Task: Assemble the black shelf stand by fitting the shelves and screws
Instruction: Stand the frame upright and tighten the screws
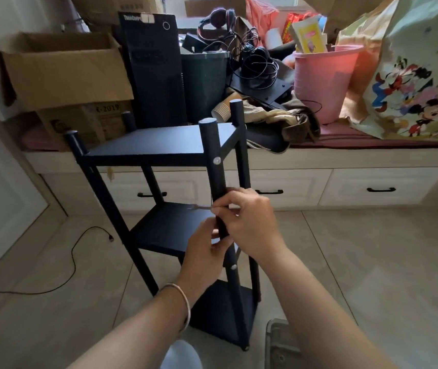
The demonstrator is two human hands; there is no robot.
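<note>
You're on the middle shelf [170,225] screw at the front right post [219,193] of the black shelf stand [148,145]. Your right hand [252,222] pinches a thin metal key [199,207] that pokes left from your grip; your left hand [204,251], just below it, has fingers curled on the post. Next move, I judge: turn the key in short strokes while steadying the post. Left of your grip lies open room above the shelf; behind stands the rear post [242,155].
</note>
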